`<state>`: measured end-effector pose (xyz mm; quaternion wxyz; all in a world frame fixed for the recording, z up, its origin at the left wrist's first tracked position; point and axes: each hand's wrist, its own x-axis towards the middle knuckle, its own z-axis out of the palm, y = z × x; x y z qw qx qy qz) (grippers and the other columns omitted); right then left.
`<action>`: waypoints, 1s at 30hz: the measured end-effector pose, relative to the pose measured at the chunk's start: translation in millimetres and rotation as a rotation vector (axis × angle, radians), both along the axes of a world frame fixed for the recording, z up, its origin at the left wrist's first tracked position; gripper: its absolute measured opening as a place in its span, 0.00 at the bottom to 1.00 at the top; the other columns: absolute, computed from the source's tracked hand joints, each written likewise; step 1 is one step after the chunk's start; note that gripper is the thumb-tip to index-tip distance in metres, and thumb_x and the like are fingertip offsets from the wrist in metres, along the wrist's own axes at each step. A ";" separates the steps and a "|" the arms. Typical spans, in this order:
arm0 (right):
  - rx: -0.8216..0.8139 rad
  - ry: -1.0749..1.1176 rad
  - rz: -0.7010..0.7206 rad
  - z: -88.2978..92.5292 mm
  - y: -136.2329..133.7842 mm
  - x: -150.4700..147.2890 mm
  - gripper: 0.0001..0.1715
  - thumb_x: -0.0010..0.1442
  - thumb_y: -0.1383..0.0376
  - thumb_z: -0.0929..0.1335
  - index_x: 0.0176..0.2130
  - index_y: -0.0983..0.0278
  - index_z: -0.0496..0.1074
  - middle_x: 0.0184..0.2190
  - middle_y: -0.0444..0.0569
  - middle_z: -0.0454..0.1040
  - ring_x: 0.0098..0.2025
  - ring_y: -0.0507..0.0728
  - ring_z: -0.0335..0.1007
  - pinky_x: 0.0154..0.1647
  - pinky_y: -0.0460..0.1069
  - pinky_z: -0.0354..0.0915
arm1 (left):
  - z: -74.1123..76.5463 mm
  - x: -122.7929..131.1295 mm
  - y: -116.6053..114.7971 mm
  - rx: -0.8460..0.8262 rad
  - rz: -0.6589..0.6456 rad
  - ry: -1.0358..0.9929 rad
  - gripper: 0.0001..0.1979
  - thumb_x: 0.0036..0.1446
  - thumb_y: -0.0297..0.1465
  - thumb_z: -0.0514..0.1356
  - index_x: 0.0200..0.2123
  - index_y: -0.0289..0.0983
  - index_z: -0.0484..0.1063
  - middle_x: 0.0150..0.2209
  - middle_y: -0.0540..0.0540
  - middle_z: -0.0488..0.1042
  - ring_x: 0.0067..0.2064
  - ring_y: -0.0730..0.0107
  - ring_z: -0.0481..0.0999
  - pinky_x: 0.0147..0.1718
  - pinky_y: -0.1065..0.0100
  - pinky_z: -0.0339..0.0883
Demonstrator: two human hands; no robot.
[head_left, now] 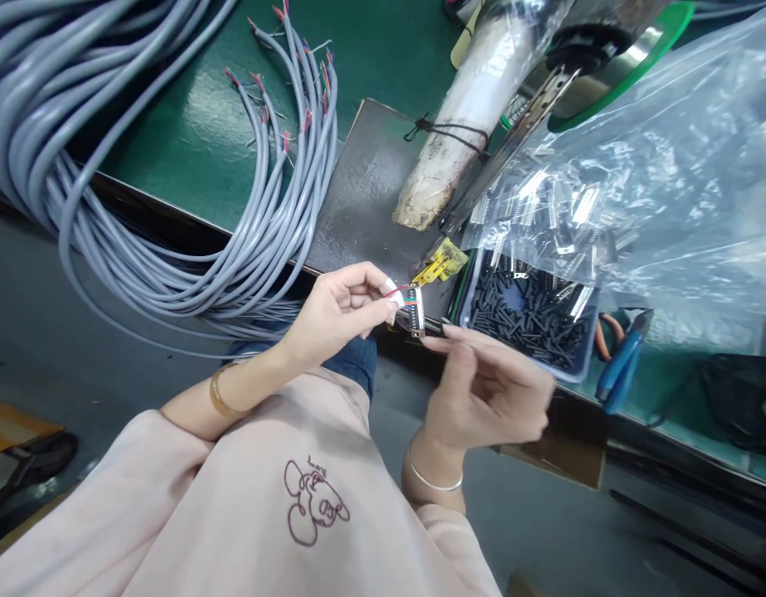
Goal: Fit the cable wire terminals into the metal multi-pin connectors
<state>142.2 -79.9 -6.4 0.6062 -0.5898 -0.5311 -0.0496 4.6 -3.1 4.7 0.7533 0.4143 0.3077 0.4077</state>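
My left hand is closed, with thumb and forefinger pinching thin coloured wires in red and green. These wires run to a multi-pin connector with a metal edge and a dark row of pins, held upright beyond the fingertips. White wrapping covers the fingertips there. Just right of the connector is my right hand, slightly blurred, its thumb and fingers drawn close together. A small dark bit shows by its fingertips; I cannot make out what it is. Behind the connector a yellow clip-like piece sits at the table edge.
Grey cables with stripped ends hang over the table at left. A soldering iron-like metal tool and a wrapped white tube reach in from above. At right are a bin of black sleeves, bagged connectors and blue-handled pliers.
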 end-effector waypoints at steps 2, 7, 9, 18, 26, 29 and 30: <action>-0.068 -0.049 0.057 -6.9 -1.3 0.4 0.06 0.61 0.69 0.73 0.38 0.59 0.75 0.35 0.44 0.81 0.34 0.55 0.81 0.32 0.50 0.77 | 0.4 0.3 0.7 -0.012 -0.015 -0.022 0.17 0.49 0.37 0.73 0.30 0.36 0.69 0.24 0.53 0.73 0.20 0.84 0.65 0.18 0.79 0.60; -0.084 -0.083 0.061 -11.7 4.9 3.7 0.09 0.60 0.73 0.73 0.38 0.59 0.75 0.36 0.44 0.82 0.38 0.54 0.81 0.37 0.50 0.77 | -0.9 1.6 2.0 -0.011 -0.067 0.014 0.14 0.48 0.33 0.72 0.28 0.35 0.70 0.25 0.53 0.73 0.21 0.84 0.67 0.19 0.79 0.64; -0.087 -0.151 0.069 -11.1 8.6 6.0 0.10 0.59 0.73 0.73 0.38 0.59 0.75 0.36 0.44 0.83 0.38 0.54 0.81 0.38 0.49 0.77 | -2.1 2.9 2.6 0.002 -0.058 0.052 0.11 0.48 0.30 0.70 0.28 0.35 0.69 0.24 0.54 0.71 0.20 0.84 0.67 0.18 0.80 0.63; -0.140 -0.265 0.134 -6.8 22.6 12.0 0.09 0.61 0.72 0.71 0.34 0.58 0.69 0.40 0.47 0.84 0.39 0.55 0.82 0.39 0.50 0.77 | -4.9 16.8 8.1 0.113 0.166 0.122 0.09 0.49 0.28 0.66 0.26 0.36 0.66 0.25 0.54 0.69 0.20 0.85 0.63 0.18 0.79 0.58; -0.177 -0.199 0.182 -0.2 30.7 14.1 0.08 0.61 0.71 0.70 0.34 0.58 0.69 0.43 0.47 0.83 0.42 0.57 0.82 0.40 0.53 0.79 | -2.1 20.7 13.9 0.171 0.234 0.206 0.09 0.49 0.28 0.65 0.26 0.37 0.66 0.29 0.51 0.71 0.26 0.81 0.68 0.23 0.78 0.62; -0.197 -0.190 0.181 1.2 32.7 15.0 0.07 0.62 0.70 0.69 0.33 0.58 0.69 0.43 0.47 0.83 0.43 0.57 0.82 0.42 0.55 0.79 | -1.1 21.3 15.6 0.187 0.251 0.229 0.09 0.50 0.28 0.65 0.26 0.37 0.66 0.28 0.52 0.70 0.27 0.80 0.68 0.24 0.77 0.62; -0.199 -0.186 0.183 1.7 33.4 15.2 0.08 0.62 0.70 0.69 0.33 0.58 0.69 0.43 0.47 0.83 0.43 0.57 0.82 0.42 0.55 0.79 | -0.8 21.5 16.2 0.195 0.257 0.232 0.09 0.50 0.28 0.65 0.26 0.37 0.66 0.27 0.52 0.69 0.27 0.79 0.68 0.24 0.77 0.62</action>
